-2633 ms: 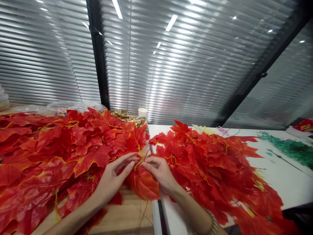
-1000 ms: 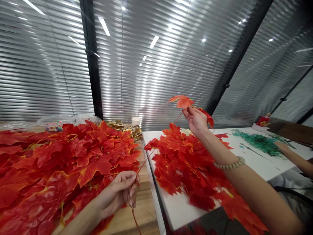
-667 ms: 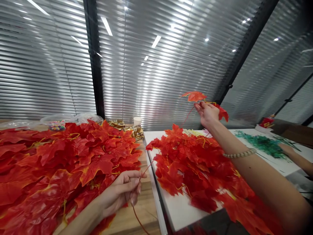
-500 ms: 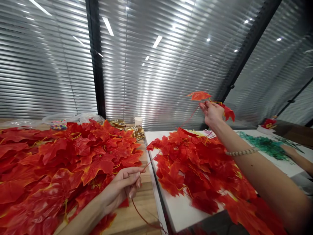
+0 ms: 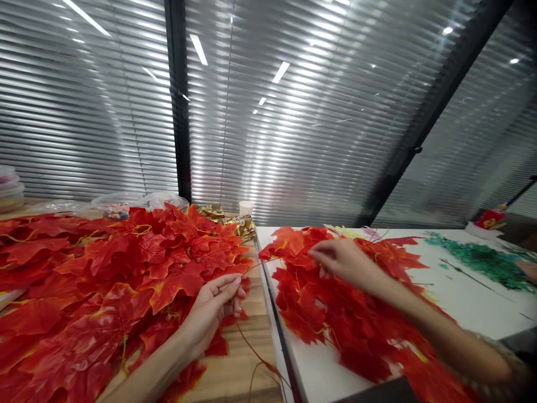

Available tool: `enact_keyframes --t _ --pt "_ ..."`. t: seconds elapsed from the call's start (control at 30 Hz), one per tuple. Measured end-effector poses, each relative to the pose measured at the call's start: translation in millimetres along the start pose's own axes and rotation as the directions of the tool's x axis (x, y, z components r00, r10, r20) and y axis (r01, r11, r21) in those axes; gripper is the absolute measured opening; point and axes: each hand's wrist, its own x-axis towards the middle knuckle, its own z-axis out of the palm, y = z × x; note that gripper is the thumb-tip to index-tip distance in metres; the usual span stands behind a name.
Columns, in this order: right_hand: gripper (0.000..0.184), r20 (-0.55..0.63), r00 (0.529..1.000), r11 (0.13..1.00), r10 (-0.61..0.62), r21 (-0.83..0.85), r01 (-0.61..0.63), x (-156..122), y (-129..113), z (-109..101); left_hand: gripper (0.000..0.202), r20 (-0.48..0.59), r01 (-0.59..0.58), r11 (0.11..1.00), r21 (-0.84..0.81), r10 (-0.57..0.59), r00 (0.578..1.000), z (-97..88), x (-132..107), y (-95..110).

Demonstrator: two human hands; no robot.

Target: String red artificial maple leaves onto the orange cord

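Here, left hand (image 5: 216, 305) pinches thin red wire (image 5: 251, 267); right hand (image 5: 342, 262), blurred, grip unclear, among loose maple leaves (image 5: 335, 313). Wire beyond fingertips may snag leaves.

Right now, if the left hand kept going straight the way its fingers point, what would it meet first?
The left hand, pinching a thin red wire, points up and right. First in that line is probably the pile of red artificial maple leaves on the white table, near the right hand; depth is unclear.
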Motion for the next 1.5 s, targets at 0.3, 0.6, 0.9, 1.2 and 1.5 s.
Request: enact_keyframes --t 0.3,0.6,0.9,1.2,1.5 --pt "0.037 0.125 0.958 0.966 -0.258 0.061 0.252 4.8 -11.6 123.6 0.026 0.016 -0.044 0.994 0.101 0.043 0.999 5.7 -2.5 -2.5" --pt "0.030 -0.121 0.980 0.837 -0.157 0.511 0.197 35.1 -1.3 144.9 0.026 0.135 0.037 0.968 0.250 -0.072 0.988 12.2 -7.2 -4.4" --pt "0.031 -0.167 0.985 0.735 -0.048 0.662 0.148 52.7 19.7 140.3 0.020 0.279 0.208 0.825 0.526 -0.398 0.874 14.7 -18.9 -38.3" --pt "0.025 -0.245 0.964 0.546 0.102 0.824 0.152 59.3 42.1 108.2 0.017 0.291 0.348 0.743 0.572 -0.581 0.760 12.2 -18.8 -27.4" --pt "0.019 -0.364 0.892 0.523 0.268 0.833 0.182 72.0 66.6 95.2 0.011 0.417 0.354 0.649 0.674 -0.729 0.542 7.1 -23.2 -8.4"
